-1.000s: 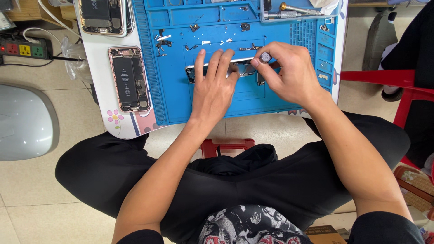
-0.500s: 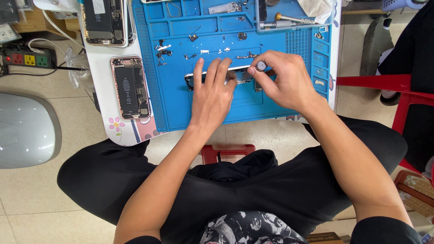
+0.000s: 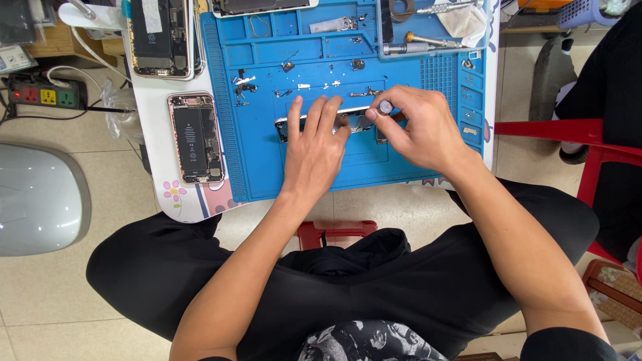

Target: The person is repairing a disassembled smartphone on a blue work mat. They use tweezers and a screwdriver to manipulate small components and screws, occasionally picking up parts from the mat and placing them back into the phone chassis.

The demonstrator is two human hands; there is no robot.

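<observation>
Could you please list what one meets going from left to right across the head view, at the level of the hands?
Grey lid → opened phone → blue mat → left hand → screwdriver → right hand → red chair.

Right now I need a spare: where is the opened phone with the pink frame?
In the head view, the pink-framed phone lies on the white table, just left of the blue mat.
</observation>
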